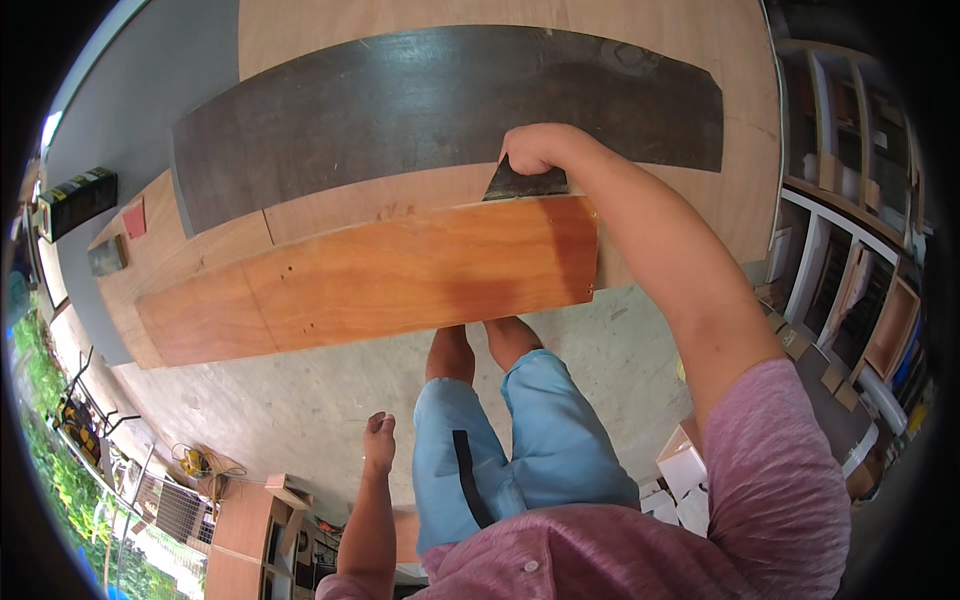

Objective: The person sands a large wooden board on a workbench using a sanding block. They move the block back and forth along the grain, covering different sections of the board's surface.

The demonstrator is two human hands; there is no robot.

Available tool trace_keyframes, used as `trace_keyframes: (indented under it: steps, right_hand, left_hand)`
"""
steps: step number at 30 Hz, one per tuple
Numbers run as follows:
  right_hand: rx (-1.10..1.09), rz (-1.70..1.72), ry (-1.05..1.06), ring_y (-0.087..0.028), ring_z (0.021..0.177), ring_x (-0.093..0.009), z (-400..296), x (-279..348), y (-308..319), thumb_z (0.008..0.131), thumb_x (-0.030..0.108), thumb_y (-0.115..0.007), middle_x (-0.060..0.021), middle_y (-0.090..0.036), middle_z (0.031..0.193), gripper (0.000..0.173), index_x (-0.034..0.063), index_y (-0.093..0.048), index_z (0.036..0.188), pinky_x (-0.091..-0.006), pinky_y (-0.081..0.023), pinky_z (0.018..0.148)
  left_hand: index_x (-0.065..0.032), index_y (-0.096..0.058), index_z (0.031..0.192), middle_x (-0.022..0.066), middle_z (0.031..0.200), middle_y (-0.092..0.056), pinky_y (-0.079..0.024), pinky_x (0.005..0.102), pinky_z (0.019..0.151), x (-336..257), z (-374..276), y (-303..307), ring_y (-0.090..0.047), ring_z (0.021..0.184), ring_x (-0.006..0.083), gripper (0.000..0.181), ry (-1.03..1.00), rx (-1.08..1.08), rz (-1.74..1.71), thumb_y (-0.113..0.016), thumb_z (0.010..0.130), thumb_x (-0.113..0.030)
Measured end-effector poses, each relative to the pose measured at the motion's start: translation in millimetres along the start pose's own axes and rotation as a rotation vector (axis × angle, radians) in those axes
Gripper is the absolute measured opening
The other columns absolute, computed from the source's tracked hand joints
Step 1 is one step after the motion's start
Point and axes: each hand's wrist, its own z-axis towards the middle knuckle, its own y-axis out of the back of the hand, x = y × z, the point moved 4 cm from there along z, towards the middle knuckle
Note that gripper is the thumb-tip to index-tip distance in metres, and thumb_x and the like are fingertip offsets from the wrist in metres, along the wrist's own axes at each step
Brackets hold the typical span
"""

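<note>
My right hand (536, 148) grips a dark, flat, wide-edged tool (529, 180), which looks like a putty spreader. Its wide edge meets the far long edge of an orange-brown wooden board (420, 262), near the board's right end. Small holes show in the board near its right end and left of its middle. Beyond it lies a long dark panel (390, 105) with a curved far edge, on light plywood. My left hand (379, 442) hangs low over the floor at my side, its fingers loosely bent; whether it holds something small cannot be told.
At the left are a rectangular metal can (79, 202), a small greyish block (107, 256) and a red piece of sheet (135, 218). Wooden frames and shelving (840, 262) stand at the right. A wooden cabinet (244, 525) and a yellow corded tool (193, 463) are at the lower left.
</note>
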Motion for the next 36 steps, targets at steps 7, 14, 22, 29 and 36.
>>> trace_keyframes:
  steps: [7, 14, 22, 29, 36]
  right_hand:
    - [0.028, -0.081, -0.019, -0.059, 0.07, -0.036, -12, 1, -4, 0.07, 0.0, -0.054, -0.0197, -0.068, 0.085, 0.029, 0.0002, -0.071, 0.093, -0.0466, -0.047, 0.064]
    - [0.039, -0.077, -0.004, -0.062, 0.076, -0.038, -24, 1, 7, 0.069, 0.0, -0.054, -0.0205, -0.069, 0.091, 0.037, 0.0023, -0.072, 0.1, -0.0449, -0.05, 0.067]
    - [0.217, 0.019, 0.198, -0.065, 0.093, -0.032, -84, 30, -24, 0.067, -0.005, -0.046, -0.0181, -0.07, 0.106, 0.062, 0.0151, -0.069, 0.121, -0.04, -0.052, 0.077]
    - [-0.291, 0.469, 0.3, -0.059, 0.106, -0.036, -142, 109, -53, 0.072, -0.008, -0.045, -0.0159, -0.065, 0.114, 0.058, 0.0112, -0.065, 0.123, -0.0401, -0.048, 0.092]
    - [-0.947, -0.1, 0.315, -0.056, 0.093, -0.027, -78, 260, -88, 0.086, 0.013, -0.055, -0.0109, -0.058, 0.099, 0.04, 0.0064, -0.06, 0.125, -0.0406, -0.045, 0.08]
  left_hand:
    - [0.0068, -0.054, 0.125, 0.0161, 0.112, -0.064, -0.044, 0.0316, 0.094, -8, -13, -25, -0.058, 0.106, 0.0215, 0.044, -0.017, 0.01, -0.032, -0.06, 0.095, -0.025]
    - [0.007, -0.054, 0.125, 0.0156, 0.111, -0.064, -0.044, 0.0318, 0.093, -30, -18, -26, -0.058, 0.106, 0.0203, 0.044, -0.057, 0.002, -0.009, -0.06, 0.095, -0.025]
    - [0.0068, -0.053, 0.125, 0.0142, 0.11, -0.065, -0.045, 0.0307, 0.091, -4, -26, -8, -0.059, 0.101, 0.0195, 0.044, 0.012, -0.038, -0.086, -0.059, 0.096, -0.025]
    - [0.0068, -0.051, 0.128, 0.0159, 0.112, -0.064, -0.046, 0.0314, 0.091, 7, -1, 39, -0.059, 0.103, 0.0208, 0.045, 0.019, -0.111, -0.165, -0.057, 0.097, -0.026]
    - [0.0067, -0.05, 0.131, 0.0176, 0.116, -0.063, -0.045, 0.0321, 0.094, -31, 32, 62, -0.059, 0.108, 0.0231, 0.049, -0.103, -0.013, -0.101, -0.057, 0.097, -0.028]
